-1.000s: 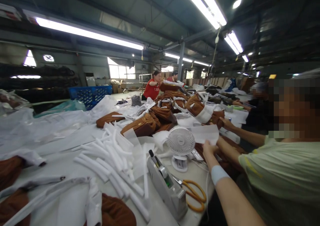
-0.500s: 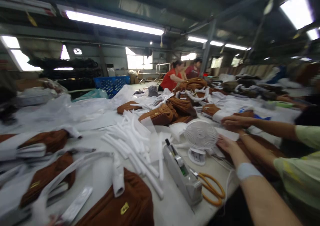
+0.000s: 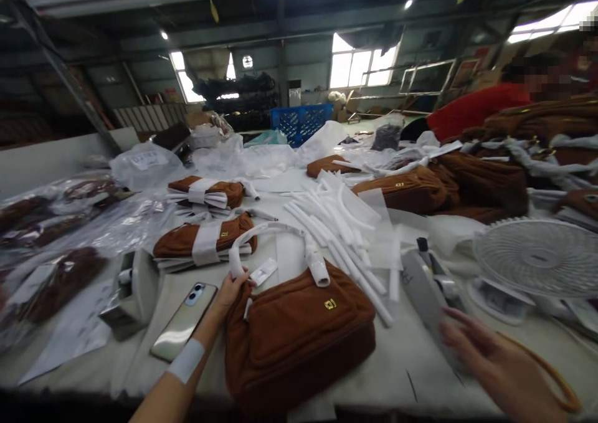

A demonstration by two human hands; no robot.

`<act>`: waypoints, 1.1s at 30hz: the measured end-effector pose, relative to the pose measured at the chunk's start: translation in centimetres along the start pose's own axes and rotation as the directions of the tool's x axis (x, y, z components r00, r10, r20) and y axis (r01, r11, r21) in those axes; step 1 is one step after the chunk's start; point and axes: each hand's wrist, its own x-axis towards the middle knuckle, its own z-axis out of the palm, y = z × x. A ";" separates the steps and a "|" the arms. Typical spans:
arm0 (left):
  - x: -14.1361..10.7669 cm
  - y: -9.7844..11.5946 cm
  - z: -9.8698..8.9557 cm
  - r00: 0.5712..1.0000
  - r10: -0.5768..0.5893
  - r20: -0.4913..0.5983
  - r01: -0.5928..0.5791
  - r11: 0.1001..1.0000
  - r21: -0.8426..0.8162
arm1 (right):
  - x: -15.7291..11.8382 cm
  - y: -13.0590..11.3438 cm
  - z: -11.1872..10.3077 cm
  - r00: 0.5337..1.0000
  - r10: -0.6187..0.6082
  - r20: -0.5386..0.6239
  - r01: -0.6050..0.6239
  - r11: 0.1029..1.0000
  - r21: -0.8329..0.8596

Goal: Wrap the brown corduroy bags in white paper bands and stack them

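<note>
A brown handbag (image 3: 303, 329) with a small gold emblem lies on the table in front of me. White wrapping covers its handle (image 3: 275, 227), and a loose white tube end hangs over the bag's top. My left hand (image 3: 235, 291) grips the bag at its upper left corner, where the handle joins; a small white packet (image 3: 264, 272) lies beside the fingertips. My right hand (image 3: 490, 354), somewhat blurred, has its fingers stretched out at the lower part of the grey tape dispenser (image 3: 432, 298). Whether it touches the dispenser I cannot tell.
Left of the bag lie a phone (image 3: 184, 320) and a second tape dispenser (image 3: 133, 292). Wrapped brown bags (image 3: 205, 239), white foam tubes (image 3: 336, 236) and a pile of bags (image 3: 476, 186) lie beyond. A white fan (image 3: 542, 258) stands right. A person in red (image 3: 481, 108) leans over the far right.
My view has swung left, bringing the handbag to the middle. My right hand has come back from beside the fan and a co-worker's hands to the tape dispenser. My left hand now shows at the bag's corner.
</note>
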 end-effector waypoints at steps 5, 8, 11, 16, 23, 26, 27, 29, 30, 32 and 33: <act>0.5 0.5 -0.1 0.999 0.007 0.045 -0.009 0.998 0.054 | -2.4 -5.1 7.8 0.922 -0.012 0.387 -0.055 0.985 0.162; 1.4 1.2 0.4 0.998 0.028 0.055 -0.033 0.994 0.101 | -2.4 -7.5 10.3 0.935 0.024 0.354 -0.127 0.954 0.271; 2.5 2.5 1.1 0.995 0.075 0.067 -0.085 0.983 0.160 | -2.9 -8.4 10.7 0.928 0.038 0.372 -0.217 0.864 0.455; 4.1 3.2 0.5 0.984 0.175 0.013 -0.170 0.934 0.315 | -4.7 -7.8 11.6 0.945 0.122 0.304 -0.269 0.819 0.507; 3.3 3.1 -0.4 0.942 0.331 -0.051 -0.269 0.837 0.476 | -4.3 -6.9 12.5 0.927 0.165 0.336 -0.319 0.819 0.478; 0.2 4.2 -0.9 0.922 0.387 -0.031 -0.321 0.804 0.501 | -4.3 -7.0 12.4 0.922 0.182 0.342 -0.337 0.813 0.475; -1.4 4.4 -1.4 0.916 0.401 -0.015 -0.337 0.788 0.515 | -4.3 -7.0 12.4 0.920 0.190 0.341 -0.344 0.810 0.475; -5.3 3.8 -2.6 0.908 0.419 0.022 -0.360 0.752 0.552 | -4.5 -7.1 12.5 0.920 0.205 0.335 -0.353 0.805 0.477; -7.4 3.1 -3.2 0.895 0.445 0.037 -0.378 0.711 0.593 | -4.6 -7.1 12.6 0.921 0.209 0.328 -0.353 0.803 0.480; -11.1 1.1 -4.4 0.900 0.436 0.007 -0.347 0.706 0.618 | -4.6 -7.2 12.8 0.925 0.205 0.321 -0.347 0.799 0.492; -12.5 0.0 -4.8 0.920 0.391 -0.014 -0.306 0.741 0.597 | -4.6 -7.2 12.9 0.925 0.200 0.323 -0.346 0.794 0.500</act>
